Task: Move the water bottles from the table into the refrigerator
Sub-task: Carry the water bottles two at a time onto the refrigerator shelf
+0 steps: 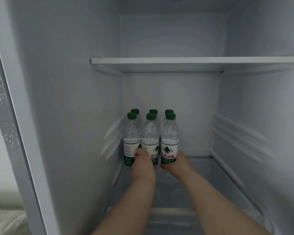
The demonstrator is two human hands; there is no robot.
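Several clear water bottles with green caps and white-green labels stand upright in two rows at the back left of the refrigerator's glass shelf (202, 168). My left hand (143, 164) grips the lower part of the front middle bottle (150, 134). My right hand (176, 164) holds the base of the front right bottle (170, 134). The front left bottle (131, 138) stands against the left wall, untouched. The back row shows only its caps (153, 111). Both forearms reach in from the bottom of the view.
A white upper shelf (193, 60) spans the compartment above the bottles. The right half of the glass shelf beside the bottles holds nothing. Ribbed side walls (236, 133) flank the shelf. The refrigerator's frame edge (15, 133) runs down the left.
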